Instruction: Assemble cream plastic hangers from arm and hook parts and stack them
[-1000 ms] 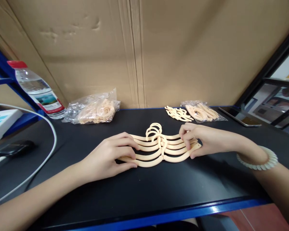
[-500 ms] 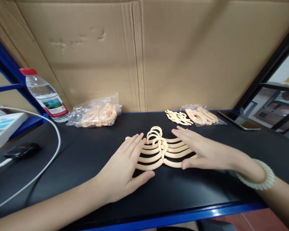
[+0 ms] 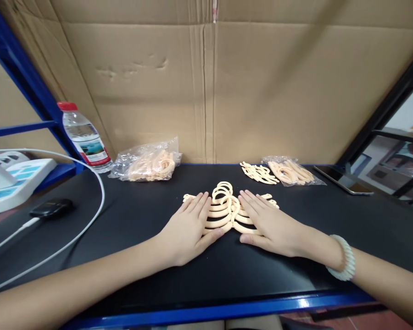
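Observation:
Several beige plastic clothes hangers [image 3: 233, 211] lie overlapped in a row on the black tabletop, their rounded hooks bunched in the middle. My left hand [image 3: 189, 227] rests flat over their left arms, fingers stretched out and thumb pointing inward. Across from it, my right hand [image 3: 270, 224] lies the same way over the right arms, a pale coiled band on its wrist. Neither hand is wrapped around anything. Hanger tips stick out beyond the fingers on both sides; the parts under my palms are hidden.
Behind are a clear bag of beige hangers [image 3: 151, 165], a pile of thin beige pieces [image 3: 259, 173], another bag [image 3: 289, 171] and a phone [image 3: 342, 179]. At left stand a water bottle [image 3: 86, 137], a power strip [image 3: 24, 181], a black charger [image 3: 51, 208] and a white cable [image 3: 101, 201]. Cardboard [image 3: 141, 82] walls the back.
My right hand has moved left and inward onto the hangers, uncovering their right tips. My left hand stays on the left arms. The camera view has shifted slightly.

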Available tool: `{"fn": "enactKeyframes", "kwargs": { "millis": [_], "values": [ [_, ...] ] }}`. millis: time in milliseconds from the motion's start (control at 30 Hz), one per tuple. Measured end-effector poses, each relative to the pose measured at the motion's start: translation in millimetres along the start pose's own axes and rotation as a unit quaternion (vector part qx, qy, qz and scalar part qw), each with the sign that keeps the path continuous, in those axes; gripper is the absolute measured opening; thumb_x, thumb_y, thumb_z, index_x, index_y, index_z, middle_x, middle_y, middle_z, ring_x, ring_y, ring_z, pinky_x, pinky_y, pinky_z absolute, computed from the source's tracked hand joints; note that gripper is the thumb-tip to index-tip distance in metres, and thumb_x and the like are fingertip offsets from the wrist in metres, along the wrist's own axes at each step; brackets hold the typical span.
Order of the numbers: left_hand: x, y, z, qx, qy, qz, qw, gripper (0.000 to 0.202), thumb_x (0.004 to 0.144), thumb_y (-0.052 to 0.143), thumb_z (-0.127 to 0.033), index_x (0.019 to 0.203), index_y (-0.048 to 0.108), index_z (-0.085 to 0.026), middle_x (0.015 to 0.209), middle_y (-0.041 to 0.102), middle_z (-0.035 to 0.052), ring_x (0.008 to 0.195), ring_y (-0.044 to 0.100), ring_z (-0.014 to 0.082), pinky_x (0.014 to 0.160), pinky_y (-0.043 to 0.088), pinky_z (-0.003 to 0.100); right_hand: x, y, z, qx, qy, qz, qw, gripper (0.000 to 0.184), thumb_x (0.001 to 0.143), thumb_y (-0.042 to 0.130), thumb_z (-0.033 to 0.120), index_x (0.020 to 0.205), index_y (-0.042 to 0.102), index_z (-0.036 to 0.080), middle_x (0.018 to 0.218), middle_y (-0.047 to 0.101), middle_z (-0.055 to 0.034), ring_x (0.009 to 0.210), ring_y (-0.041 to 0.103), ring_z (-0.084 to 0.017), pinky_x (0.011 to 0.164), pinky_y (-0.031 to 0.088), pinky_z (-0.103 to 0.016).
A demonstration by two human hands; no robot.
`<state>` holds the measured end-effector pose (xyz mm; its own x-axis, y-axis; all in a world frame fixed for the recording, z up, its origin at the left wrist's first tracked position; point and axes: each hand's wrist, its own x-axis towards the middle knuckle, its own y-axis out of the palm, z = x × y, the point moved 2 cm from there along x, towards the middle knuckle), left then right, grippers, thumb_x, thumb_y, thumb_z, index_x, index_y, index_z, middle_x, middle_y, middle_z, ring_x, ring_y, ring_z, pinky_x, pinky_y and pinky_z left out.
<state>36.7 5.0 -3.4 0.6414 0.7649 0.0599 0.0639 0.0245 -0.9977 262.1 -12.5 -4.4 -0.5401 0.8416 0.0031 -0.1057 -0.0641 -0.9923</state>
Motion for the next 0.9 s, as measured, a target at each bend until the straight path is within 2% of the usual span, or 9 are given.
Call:
{"fn": "enactKeyframes", "kwargs": {
  "millis": [167,333,433,667,800,900],
  "values": [
    [17,-0.3,27,0.011,-0.018,0.013,1.0,0.085,0.094,0.02,-0.064,0.149,0.025,0.001,0.156,0.02,0.0212,0.146,0.017,0.032,0.119,0.017,0.048,33,3,-9,0.0,-0.014,-0.052,0.999,0.096,0.089,0.027,0.073,0.149,0.027,-0.001,0.155,0.022,-0.0243,0.145,0.019,-0.036,0.118,0.02,-0.051],
    [47,-2.9,56,0.011,-0.022,0.007,1.0,0.086,0.094,0.017,-0.063,0.149,0.023,0.003,0.156,0.02,0.0226,0.146,0.017,0.0322,0.118,0.016,0.047,77,6,-30,0.006,-0.014,-0.064,0.998,0.099,0.088,0.024,0.076,0.149,0.028,-0.003,0.155,0.024,-0.0253,0.144,0.021,-0.037,0.117,0.02,-0.05],
    [65,-1.4,68,0.015,-0.019,-0.001,1.0,0.087,0.093,0.017,-0.064,0.148,0.025,0.004,0.155,0.023,0.0241,0.146,0.019,0.0326,0.118,0.016,0.047,94,5,-42,0.008,-0.004,-0.07,0.998,0.098,0.088,0.024,0.075,0.149,0.028,0.0,0.154,0.026,-0.024,0.144,0.022,-0.038,0.116,0.021,-0.052],
    [95,4.5,76,0.008,-0.001,-0.014,1.0,0.089,0.092,0.015,-0.067,0.149,0.027,-0.001,0.156,0.026,0.0224,0.146,0.02,0.0324,0.118,0.016,0.045,101,2,-66,0.014,0.001,-0.073,0.997,0.095,0.088,0.025,0.076,0.149,0.031,0.003,0.154,0.03,-0.0207,0.143,0.025,-0.037,0.116,0.021,-0.05],
    [103,4.8,75,0.007,-0.003,-0.013,1.0,0.089,0.092,0.017,-0.066,0.147,0.028,0.003,0.155,0.026,0.0247,0.146,0.02,0.0334,0.118,0.016,0.045,102,0,-72,0.01,-0.001,-0.074,0.997,0.098,0.088,0.024,0.076,0.148,0.03,-0.001,0.154,0.029,-0.0227,0.143,0.026,-0.036,0.117,0.021,-0.047],
    [104,4.7,74,0.011,-0.006,-0.015,1.0,0.086,0.092,0.018,-0.064,0.147,0.029,0.001,0.155,0.026,0.0237,0.146,0.021,0.0327,0.117,0.016,0.045,102,-2,-75,0.006,0.0,-0.076,0.997,0.097,0.088,0.025,0.075,0.149,0.03,0.0,0.154,0.029,-0.0217,0.143,0.026,-0.036,0.117,0.021,-0.047]
  ]
}}
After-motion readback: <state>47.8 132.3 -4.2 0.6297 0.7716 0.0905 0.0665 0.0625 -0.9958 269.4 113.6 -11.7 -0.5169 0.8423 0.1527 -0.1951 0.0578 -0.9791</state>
